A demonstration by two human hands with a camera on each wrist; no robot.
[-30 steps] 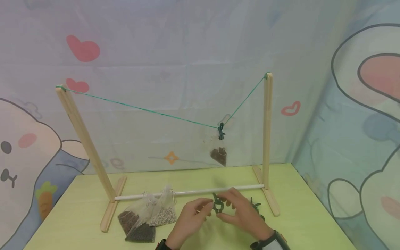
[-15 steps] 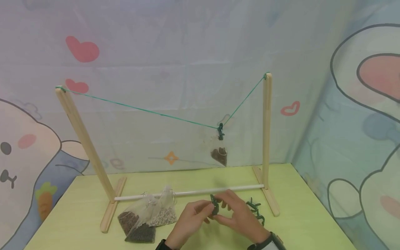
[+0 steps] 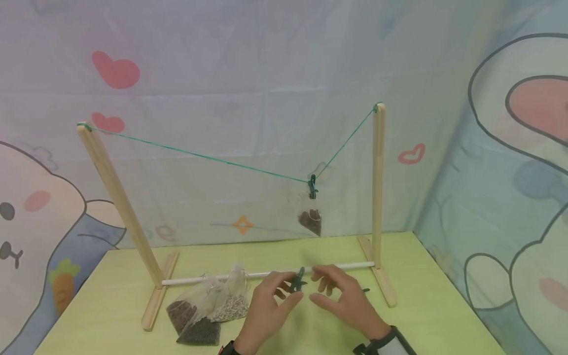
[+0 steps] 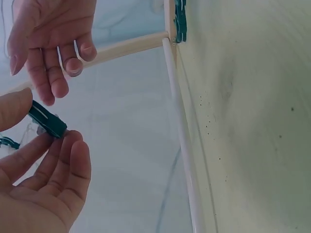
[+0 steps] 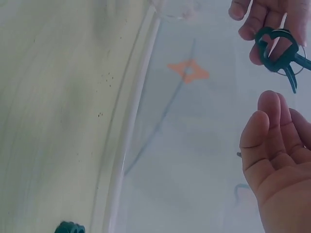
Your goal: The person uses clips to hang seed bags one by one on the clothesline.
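Observation:
My left hand [image 3: 268, 308] pinches a dark green plastic plant clip [image 3: 298, 282] between thumb and fingertips; its ring-shaped jaws show in the right wrist view, where the clip [image 5: 279, 51] points sideways. Just right of it, my right hand [image 3: 350, 301] is spread with fingers bent loosely and a gap to the clip. Another green clip [image 3: 312, 186] hangs on the green string [image 3: 213, 158], carrying a small sheer bag [image 3: 310, 223] of brown bits. More green clips [image 5: 70, 227] lie on the table, mostly hidden behind my right hand in the head view.
The string spans two wooden posts [image 3: 117, 192], joined low down by a white rod [image 3: 266, 274]. Left of my hands lie sheer drawstring bags: one with brown bits [image 3: 181, 315], one with black grains [image 3: 199, 332], one with pale striped seeds [image 3: 230, 306]. A printed cloth hangs behind.
The clip has turned and risen slightly in my left hand. My right fingers, close against it half a second ago, have come away to the right. The hanging bag stays put.

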